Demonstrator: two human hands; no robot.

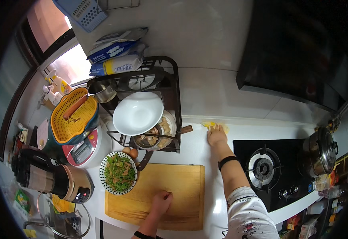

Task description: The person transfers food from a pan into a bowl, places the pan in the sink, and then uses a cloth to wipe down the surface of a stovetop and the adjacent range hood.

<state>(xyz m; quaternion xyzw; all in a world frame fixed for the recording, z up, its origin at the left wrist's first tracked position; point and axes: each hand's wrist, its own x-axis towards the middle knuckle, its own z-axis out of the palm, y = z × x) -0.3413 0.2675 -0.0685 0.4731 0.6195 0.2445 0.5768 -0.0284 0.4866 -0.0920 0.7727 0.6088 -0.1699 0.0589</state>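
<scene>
My right hand point(217, 136) reaches to the back of the white countertop and presses a yellow-and-white cloth point(209, 123) down near the wall, fingers spread over it. Over the wooden cutting board point(181, 182), my left hand point(162, 203) is curled into a fist. A small dark reddish spot shows at its fingers; whether something is held there is unclear. Overlapping the board's left corner is a dotted bowl point(101, 173) of chopped greens with meat strips point(119, 172). Behind the board lie a dark knife handle point(145, 160) and brown eggs point(133, 153).
Right of my arm is a black gas hob point(272, 191) carrying a lidded pot point(317, 152). A black rack point(178, 104) holds a white bowl point(138, 113). At left stand a rice cooker point(93, 149), a yellow basket point(84, 125) and a blender point(57, 179). A range hood point(287, 59) overhangs.
</scene>
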